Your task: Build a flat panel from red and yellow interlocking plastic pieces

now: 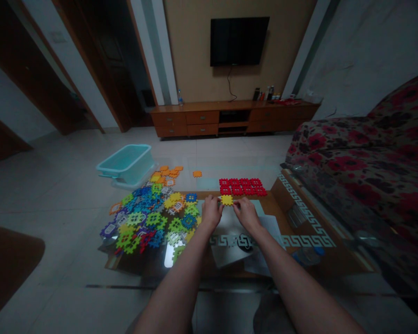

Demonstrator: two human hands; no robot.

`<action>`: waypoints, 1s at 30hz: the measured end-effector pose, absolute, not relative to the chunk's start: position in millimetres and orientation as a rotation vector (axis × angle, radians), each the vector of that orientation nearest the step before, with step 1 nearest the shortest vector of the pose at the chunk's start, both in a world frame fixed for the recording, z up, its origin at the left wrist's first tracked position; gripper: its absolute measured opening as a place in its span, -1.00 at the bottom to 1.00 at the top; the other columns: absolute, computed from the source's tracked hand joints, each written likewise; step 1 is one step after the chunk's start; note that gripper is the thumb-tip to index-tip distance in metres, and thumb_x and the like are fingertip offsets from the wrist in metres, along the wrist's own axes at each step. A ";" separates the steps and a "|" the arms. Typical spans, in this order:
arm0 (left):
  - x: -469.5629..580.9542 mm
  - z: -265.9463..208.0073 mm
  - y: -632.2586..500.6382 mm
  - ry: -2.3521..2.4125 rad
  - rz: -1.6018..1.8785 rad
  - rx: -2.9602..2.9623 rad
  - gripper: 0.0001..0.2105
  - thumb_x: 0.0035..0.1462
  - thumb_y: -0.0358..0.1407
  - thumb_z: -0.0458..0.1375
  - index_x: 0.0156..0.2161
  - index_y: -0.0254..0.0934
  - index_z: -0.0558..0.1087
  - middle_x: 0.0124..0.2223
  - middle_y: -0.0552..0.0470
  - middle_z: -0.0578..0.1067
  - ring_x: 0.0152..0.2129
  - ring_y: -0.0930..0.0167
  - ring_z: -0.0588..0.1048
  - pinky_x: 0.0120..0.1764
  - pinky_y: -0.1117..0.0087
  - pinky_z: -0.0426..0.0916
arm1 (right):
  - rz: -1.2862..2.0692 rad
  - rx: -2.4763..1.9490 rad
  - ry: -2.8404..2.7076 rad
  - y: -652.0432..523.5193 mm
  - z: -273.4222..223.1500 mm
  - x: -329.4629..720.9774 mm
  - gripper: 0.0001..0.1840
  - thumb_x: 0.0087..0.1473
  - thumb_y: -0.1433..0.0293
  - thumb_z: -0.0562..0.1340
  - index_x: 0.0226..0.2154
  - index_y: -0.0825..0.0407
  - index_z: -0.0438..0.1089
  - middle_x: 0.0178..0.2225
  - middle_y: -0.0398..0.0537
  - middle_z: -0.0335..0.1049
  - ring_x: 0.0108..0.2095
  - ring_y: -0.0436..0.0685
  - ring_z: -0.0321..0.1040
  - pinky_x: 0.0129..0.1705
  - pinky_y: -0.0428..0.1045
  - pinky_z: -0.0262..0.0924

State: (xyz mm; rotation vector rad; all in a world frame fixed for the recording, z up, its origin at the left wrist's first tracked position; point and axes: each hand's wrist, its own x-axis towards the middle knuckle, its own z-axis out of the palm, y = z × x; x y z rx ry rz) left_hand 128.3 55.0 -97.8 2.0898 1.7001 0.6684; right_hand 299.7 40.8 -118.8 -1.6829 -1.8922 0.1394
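A yellow notched building tile (226, 200) lies between my two hands, just below the near row of red tiles. My left hand (212, 211) pinches its left edge. At the tile's right edge, the fingers of my right hand (245, 212) are closed on it. Beyond it, several red interlocking tiles (243, 186) form a two-row block on the glass table. To the left spreads a heap of mixed tiles (142, 208) in blue, green, yellow, purple and orange. A lone orange tile (197, 174) lies apart, farther back.
A light-blue plastic tub (125, 162) stands at the table's far left. Under the glass top (202, 278) are papers and a brown shelf. A flowered sofa (355, 144) borders the right; a low TV cabinet (202, 118) stands against the far wall.
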 end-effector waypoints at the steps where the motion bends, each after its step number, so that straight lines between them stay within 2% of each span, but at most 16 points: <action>1: 128.2 -98.3 55.3 1.696 0.673 2.088 -0.81 0.16 -0.31 0.20 -0.11 -0.28 0.48 -0.06 -0.13 0.44 -0.04 0.24 0.40 0.00 0.26 0.27 | 0.139 -1.688 -1.893 40.8 -118.8 299.8 -0.87 0.13 0.50 0.20 -0.30 0.13 0.49 -0.33 0.08 0.42 -0.26 0.19 0.39 -0.11 0.04 0.27; 9: 121.4 -89.6 52.4 1.612 0.713 2.116 -0.78 0.14 -0.38 0.20 -0.08 -0.29 0.44 -0.07 -0.11 0.41 -0.08 0.30 0.42 0.01 0.30 0.30 | 0.141 -1.732 -1.904 39.6 -115.6 302.5 -0.77 0.02 0.62 0.16 -0.31 0.15 0.51 -0.31 0.09 0.45 -0.24 0.16 0.39 -0.08 0.00 0.23; 17: 94.0 -58.2 28.4 1.565 0.714 2.213 -0.71 0.09 -0.44 0.18 -0.05 -0.24 0.41 -0.04 -0.08 0.39 -0.04 0.31 0.39 0.05 0.29 0.28 | 0.118 -1.711 -1.882 24.2 -93.5 302.1 -0.74 -0.01 0.62 0.14 -0.32 0.16 0.52 -0.31 0.11 0.47 -0.25 0.17 0.41 -0.11 0.00 0.25; 21: 69.8 -41.2 12.9 1.582 0.681 2.260 -0.69 0.08 -0.40 0.20 -0.03 -0.23 0.38 -0.01 -0.08 0.40 -0.04 0.28 0.38 0.04 0.27 0.26 | 0.093 -1.648 -1.887 12.7 -73.4 298.2 -0.74 0.01 0.58 0.13 -0.30 0.15 0.52 -0.32 0.10 0.47 -0.27 0.18 0.40 -0.12 0.04 0.26; 27: 13.8 -29.8 2.2 1.782 0.497 2.355 -0.68 0.14 -0.25 0.17 0.01 -0.22 0.38 0.00 -0.13 0.40 -0.03 0.22 0.38 0.01 0.26 0.26 | 0.097 -1.492 -1.989 -6.9 -51.3 285.9 -0.79 0.05 0.52 0.14 -0.32 0.10 0.49 -0.32 0.05 0.43 -0.29 0.16 0.39 -0.17 0.02 0.27; 30: -17.8 -34.3 5.3 1.907 0.489 2.305 -0.73 0.17 -0.26 0.13 -0.02 -0.25 0.40 -0.01 -0.15 0.40 -0.04 0.22 0.40 0.00 0.26 0.28 | 0.118 -1.412 -2.059 -12.6 -43.5 280.8 -0.81 0.09 0.50 0.14 -0.32 0.08 0.48 -0.31 0.04 0.41 -0.28 0.15 0.38 -0.18 0.02 0.26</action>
